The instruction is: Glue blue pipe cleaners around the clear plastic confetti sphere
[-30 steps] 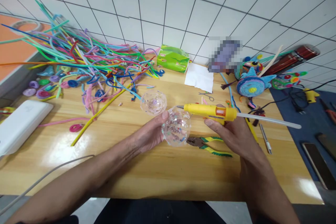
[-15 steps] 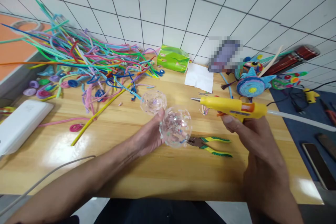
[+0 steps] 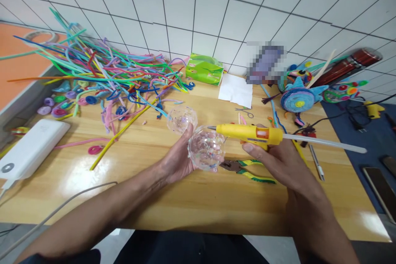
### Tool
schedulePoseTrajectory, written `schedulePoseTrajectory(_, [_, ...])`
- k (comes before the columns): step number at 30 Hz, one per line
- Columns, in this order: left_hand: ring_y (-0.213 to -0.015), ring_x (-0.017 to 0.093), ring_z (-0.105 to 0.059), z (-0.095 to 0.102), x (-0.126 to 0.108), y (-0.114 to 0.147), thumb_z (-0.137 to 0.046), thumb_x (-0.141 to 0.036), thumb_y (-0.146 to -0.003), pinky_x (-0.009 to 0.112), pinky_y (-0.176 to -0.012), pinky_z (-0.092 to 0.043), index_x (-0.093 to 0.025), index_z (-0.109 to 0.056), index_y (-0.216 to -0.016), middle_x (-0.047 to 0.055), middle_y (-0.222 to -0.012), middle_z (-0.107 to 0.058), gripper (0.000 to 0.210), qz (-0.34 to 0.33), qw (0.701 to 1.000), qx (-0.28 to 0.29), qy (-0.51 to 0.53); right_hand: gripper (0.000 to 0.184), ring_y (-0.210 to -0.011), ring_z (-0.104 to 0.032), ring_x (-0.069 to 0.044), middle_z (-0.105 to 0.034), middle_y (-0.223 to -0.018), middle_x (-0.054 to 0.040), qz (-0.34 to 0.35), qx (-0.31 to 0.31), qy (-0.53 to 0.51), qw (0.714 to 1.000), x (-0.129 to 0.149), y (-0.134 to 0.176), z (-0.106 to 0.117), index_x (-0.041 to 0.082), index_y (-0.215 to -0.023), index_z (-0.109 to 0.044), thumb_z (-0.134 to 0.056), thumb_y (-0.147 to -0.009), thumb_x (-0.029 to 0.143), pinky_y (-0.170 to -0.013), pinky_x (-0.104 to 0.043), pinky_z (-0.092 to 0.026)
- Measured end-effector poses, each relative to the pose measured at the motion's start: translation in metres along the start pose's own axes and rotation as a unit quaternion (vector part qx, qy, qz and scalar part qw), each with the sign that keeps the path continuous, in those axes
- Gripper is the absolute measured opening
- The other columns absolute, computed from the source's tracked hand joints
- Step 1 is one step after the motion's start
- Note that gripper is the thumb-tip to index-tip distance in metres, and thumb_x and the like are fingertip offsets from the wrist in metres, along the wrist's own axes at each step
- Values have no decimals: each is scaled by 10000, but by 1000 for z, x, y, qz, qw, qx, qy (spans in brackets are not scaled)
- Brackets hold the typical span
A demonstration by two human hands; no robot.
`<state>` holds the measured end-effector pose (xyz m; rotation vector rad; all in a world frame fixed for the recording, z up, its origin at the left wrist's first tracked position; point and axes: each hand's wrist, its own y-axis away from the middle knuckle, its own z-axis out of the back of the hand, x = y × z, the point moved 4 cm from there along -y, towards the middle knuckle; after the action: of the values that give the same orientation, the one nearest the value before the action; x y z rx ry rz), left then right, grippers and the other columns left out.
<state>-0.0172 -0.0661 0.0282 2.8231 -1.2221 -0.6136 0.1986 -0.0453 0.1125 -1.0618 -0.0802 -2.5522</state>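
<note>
My left hand (image 3: 178,159) is closed on a clear plastic half-ball (image 3: 206,148), thumb at its rim and fingers partly seen through it. Coloured specks show on its wall. Just behind it sits another clear half-ball (image 3: 182,118); whether the two touch, I cannot tell. In my right hand (image 3: 283,163) is a yellow hot glue gun (image 3: 236,133), pointing left, with a white glue stick (image 3: 324,143) sticking out of its back. The gun's metal nozzle is over the far rim of the held half-ball. Combination pliers (image 3: 236,167) lie between my hands.
A heap of pipe cleaners (image 3: 114,70) covers the back left, near a white power bank (image 3: 34,148). At the back are a green tissue pack (image 3: 204,69), a white sheet (image 3: 235,90) and small scissors (image 3: 245,111). Pipe-cleaner crafts (image 3: 299,101) and a red flask (image 3: 346,66) stand right.
My right hand has brought the glue gun left, so its nozzle is now at the half-ball's rim. The half-ball in my left hand has barely moved. The view has shifted slightly.
</note>
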Motion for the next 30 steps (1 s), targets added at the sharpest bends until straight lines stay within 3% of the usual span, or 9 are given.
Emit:
schedulePoseTrajectory(8, [-966, 315, -830, 8, 3, -2, -519, -717, -1011, 417, -790, -700, -150, -713, -1216, 162, -1132, -810, 633, 12, 999, -32, -16, 302, -813, -750, -296, -772, -799, -36, -19, 43, -1, 999, -1, -1, -12, 278, -991, -760, -587, -1037, 522, -804, -442, -624])
schedulePoseTrajectory(14, [-927, 285, -830, 9, 1, -2, -511, -674, -1035, 380, -779, -693, -155, -709, -1270, 166, -1140, -812, 604, 11, 998, -49, -42, 306, -978, -773, -320, -816, -992, -55, -9, 39, -8, 999, -1, 3, -14, 296, -1085, -762, -604, -1026, 551, -899, -465, -638])
schedulePoseTrajectory(21, [-889, 270, -829, 8, -1, -3, -522, -678, -1032, 368, -788, -681, -165, -688, -1371, 175, -1143, -818, 637, 9, 998, -35, -59, 313, -836, -766, -287, -805, -875, -47, -21, 92, -61, 994, 13, 4, -17, 297, -1031, -737, -571, -1040, 563, -730, -398, -637])
schedulePoseTrajectory(25, [-892, 238, -814, 7, -6, -3, -585, -676, -1006, 318, -770, -664, -158, -736, -1299, 163, -1210, -806, 614, -9, 995, -50, -84, 332, -744, -734, -237, -780, -833, -37, 29, 86, -30, 995, 25, 6, -16, 275, -925, -722, -556, -1062, 528, -675, -348, -572])
schedulePoseTrajectory(30, [-1011, 263, -787, 6, -12, 1, -657, -704, -953, 343, -825, -642, -173, -735, -1302, 151, -1251, -789, 640, -47, 991, -77, -101, 250, -629, -653, -181, -714, -763, -8, 63, 91, -16, 994, 34, 9, -16, 251, -901, -683, -608, -1054, 433, -587, -298, -494])
